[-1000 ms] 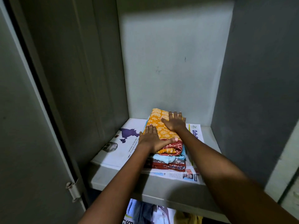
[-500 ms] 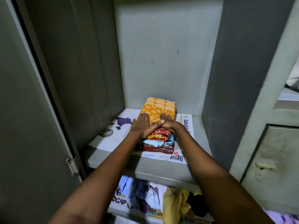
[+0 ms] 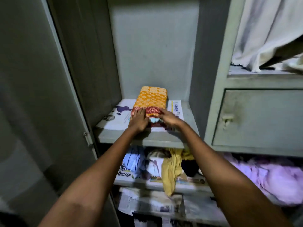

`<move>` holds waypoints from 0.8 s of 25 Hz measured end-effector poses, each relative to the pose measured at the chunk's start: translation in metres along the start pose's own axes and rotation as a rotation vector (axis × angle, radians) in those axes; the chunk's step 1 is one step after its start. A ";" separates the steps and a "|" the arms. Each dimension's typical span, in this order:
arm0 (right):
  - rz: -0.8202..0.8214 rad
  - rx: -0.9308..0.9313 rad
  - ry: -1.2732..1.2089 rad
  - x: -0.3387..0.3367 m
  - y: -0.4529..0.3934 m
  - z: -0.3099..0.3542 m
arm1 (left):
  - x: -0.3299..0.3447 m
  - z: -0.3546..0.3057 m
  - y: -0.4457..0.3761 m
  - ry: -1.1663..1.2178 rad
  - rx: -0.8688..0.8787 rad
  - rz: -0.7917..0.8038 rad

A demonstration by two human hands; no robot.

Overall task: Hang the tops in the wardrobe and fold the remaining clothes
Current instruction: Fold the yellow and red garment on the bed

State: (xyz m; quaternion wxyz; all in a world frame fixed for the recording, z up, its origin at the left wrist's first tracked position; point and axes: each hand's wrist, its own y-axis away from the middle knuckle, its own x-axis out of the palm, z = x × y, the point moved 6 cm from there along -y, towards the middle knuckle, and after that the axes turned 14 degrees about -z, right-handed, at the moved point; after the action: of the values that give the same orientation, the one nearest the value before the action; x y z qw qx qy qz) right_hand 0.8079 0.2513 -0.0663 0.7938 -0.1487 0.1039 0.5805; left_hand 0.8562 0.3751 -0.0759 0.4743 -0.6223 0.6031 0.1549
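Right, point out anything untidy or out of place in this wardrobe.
The yellow garment on the lower shelf is unfolded and droops over its front edge, among other loose clothes. The folded stack on the upper shelf looks neat.

Open room above folded stack (image 3: 151,97) (to back wall); wardrobe side walls (image 3: 91,63) hem shelf (image 3: 142,140) in.

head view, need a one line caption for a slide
Both hands, left hand and right hand, rest on the front of a folded clothes stack on a newspaper-lined wardrobe shelf.
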 end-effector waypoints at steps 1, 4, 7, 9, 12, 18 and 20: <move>-0.045 0.037 -0.135 -0.004 0.018 0.001 | -0.004 -0.005 0.019 0.178 -0.022 -0.025; -0.182 0.167 -0.356 -0.005 0.068 -0.012 | -0.008 -0.012 0.085 0.601 -0.146 -0.040; -0.295 0.256 -0.547 -0.002 0.129 -0.030 | -0.001 -0.011 0.148 0.753 -0.163 -0.055; -0.349 0.289 -0.629 -0.007 0.173 -0.048 | 0.011 -0.011 0.188 0.825 -0.171 -0.028; -0.419 0.306 -0.643 -0.025 0.234 -0.084 | 0.033 -0.020 0.245 0.973 -0.326 0.053; -0.655 0.553 -0.522 -0.093 0.370 -0.186 | 0.097 -0.082 0.367 0.957 -0.490 0.406; -0.727 0.627 -0.506 -0.119 0.424 -0.214 | 0.116 -0.108 0.408 0.933 -0.516 0.481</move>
State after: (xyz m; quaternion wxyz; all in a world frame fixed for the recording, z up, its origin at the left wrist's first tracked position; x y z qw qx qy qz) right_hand 0.3692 0.1880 -0.2750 0.9499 0.2134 0.0197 0.2274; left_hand 0.4747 0.2934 -0.2752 -0.0567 -0.5658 0.8152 0.1098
